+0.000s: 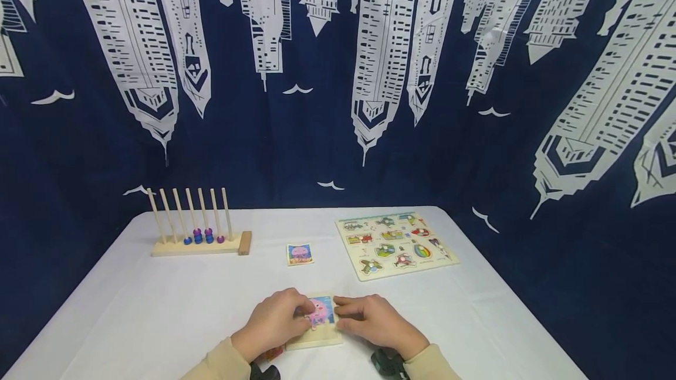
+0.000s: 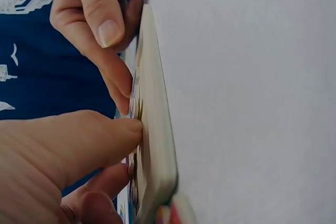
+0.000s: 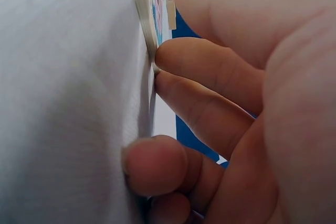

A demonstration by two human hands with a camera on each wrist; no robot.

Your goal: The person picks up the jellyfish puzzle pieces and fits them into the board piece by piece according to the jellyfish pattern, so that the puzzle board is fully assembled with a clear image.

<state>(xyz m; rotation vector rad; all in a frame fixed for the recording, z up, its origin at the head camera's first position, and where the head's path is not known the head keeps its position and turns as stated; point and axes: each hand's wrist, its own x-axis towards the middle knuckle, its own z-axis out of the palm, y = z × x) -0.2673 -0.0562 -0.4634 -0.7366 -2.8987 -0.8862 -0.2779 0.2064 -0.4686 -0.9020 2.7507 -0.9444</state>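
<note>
A small wooden puzzle board (image 1: 315,343) with a pink octopus picture on a blue ground (image 1: 320,311) lies flat near the table's front. My left hand (image 1: 280,320) reaches over its left side, thumb and fingertips pinching a puzzle piece (image 2: 139,109) on the board's face; the piece's outline is mostly hidden by the fingers. On the board's right edge rest the fingertips of my right hand (image 1: 377,321), fingers extended and thumb apart. Partly under my left wrist lies a small red item (image 1: 274,353), mostly covered.
Behind the board lies a small octopus picture card (image 1: 300,254). A wooden peg rack with beads (image 1: 200,246) stands at back left. At back right is a peg puzzle with vehicle pieces (image 1: 398,245). A dark curtain (image 1: 296,151) hangs behind the white table (image 1: 132,315).
</note>
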